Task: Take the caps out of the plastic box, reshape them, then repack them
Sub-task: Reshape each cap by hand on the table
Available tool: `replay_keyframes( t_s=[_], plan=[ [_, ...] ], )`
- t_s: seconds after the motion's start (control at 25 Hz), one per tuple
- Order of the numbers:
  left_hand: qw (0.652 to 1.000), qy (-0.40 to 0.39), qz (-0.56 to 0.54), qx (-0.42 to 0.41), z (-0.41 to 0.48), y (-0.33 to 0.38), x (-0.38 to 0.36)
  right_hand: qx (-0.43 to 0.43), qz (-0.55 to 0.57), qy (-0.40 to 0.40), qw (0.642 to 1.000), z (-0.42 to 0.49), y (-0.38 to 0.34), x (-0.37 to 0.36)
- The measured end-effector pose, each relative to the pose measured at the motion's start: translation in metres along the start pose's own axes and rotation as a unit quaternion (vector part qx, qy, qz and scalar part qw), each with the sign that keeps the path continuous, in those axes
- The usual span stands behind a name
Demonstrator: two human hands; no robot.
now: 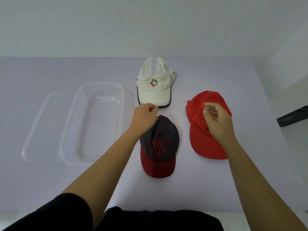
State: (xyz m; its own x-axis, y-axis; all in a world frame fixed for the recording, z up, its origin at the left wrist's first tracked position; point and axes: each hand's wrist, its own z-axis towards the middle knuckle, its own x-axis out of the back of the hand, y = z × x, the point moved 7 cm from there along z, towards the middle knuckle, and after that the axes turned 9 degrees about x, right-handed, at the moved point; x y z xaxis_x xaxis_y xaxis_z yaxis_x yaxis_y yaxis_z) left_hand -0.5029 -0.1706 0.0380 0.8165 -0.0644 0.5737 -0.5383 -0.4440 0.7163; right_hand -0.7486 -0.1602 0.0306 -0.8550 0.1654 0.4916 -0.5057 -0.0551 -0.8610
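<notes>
Three caps lie on the pale table, outside the clear plastic box [70, 124], which holds nothing. The white cap [155, 90] with a colourful logo is furthest away. The grey cap [164, 135] with a dark red brim and red embroidery is nearest. The red cap [200, 139] lies to the right. My left hand [144, 118] hovers with curled fingers over the grey cap's rear left, just short of the white cap's brim; I see nothing in it. My right hand [216, 121] floats above the red cap, fingers loosely bent and apart, holding nothing.
The box's clear lid [38, 129] lies to the left, partly under the box. The table [208, 189] ends on the right at a dark ledge [293, 118]. A plain wall stands behind the table.
</notes>
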Motion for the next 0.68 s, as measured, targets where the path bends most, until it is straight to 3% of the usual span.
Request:
replay_keyframes(
  t_s=[0.12, 0.24, 0.32, 0.48, 0.56, 0.68],
  plan=[
    [0.994, -0.107, -0.001, 0.001, -0.024, 0.011, -0.061, -0.058, -0.053, 0.06, 0.995, -0.012, 0.045, 0.038],
    [0.982, -0.185, 0.037, 0.027, -0.041, 0.003, -0.125, -0.233, -0.096, 0.022, 0.967, -0.048, 0.109, 0.058],
    [0.972, -0.222, 0.059, 0.053, -0.046, -0.008, -0.163, -0.323, -0.057, -0.017, 0.944, -0.074, 0.132, 0.054],
    [0.936, -0.291, 0.2, 0.004, -0.063, -0.021, -0.216, -0.357, 0.075, -0.011, 0.931, -0.087, 0.133, 0.044],
    [0.928, -0.28, 0.244, -0.021, -0.069, -0.024, -0.225, -0.364, 0.094, -0.011, 0.926, -0.087, 0.135, 0.043],
    [0.928, -0.171, 0.321, -0.082, -0.068, -0.014, -0.225, -0.361, 0.112, -0.036, 0.925, -0.087, 0.12, 0.048]
  ],
)
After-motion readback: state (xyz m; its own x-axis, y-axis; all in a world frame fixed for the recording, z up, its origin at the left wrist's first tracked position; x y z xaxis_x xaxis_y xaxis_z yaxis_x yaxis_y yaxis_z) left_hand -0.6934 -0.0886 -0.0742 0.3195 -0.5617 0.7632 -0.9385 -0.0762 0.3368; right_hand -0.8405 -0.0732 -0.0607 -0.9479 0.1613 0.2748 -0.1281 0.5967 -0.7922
